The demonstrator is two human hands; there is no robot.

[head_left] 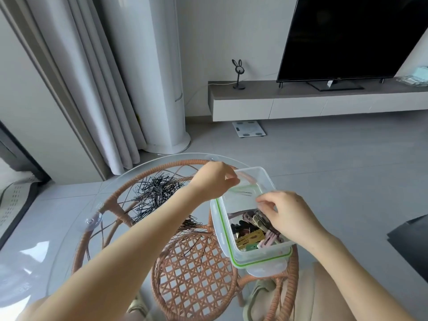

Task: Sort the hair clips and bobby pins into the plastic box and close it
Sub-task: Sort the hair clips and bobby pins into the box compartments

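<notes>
A clear plastic box [268, 181] with a green seal stands at the right of the round glass table [69, 228]. Its near part holds several hair clips [250, 237] in pink, yellow, black and brown. A few dark bobby pins [246, 193] lie in the far part. My left hand [214, 181] reaches over the far end of the box with its fingertips pinched together. Over the middle of the box, my right hand [287, 216] has its fingers curled down. What either hand holds is hidden. A large heap of black bobby pins [154, 193] lies on the glass left of the box.
A smaller bunch of brown pins [192, 224] and some stray pins [196, 249] lie near the box. Under the glass is a rattan frame [194, 281]. Curtains, a white tower unit [162, 89] and a TV bench [301, 103] stand beyond.
</notes>
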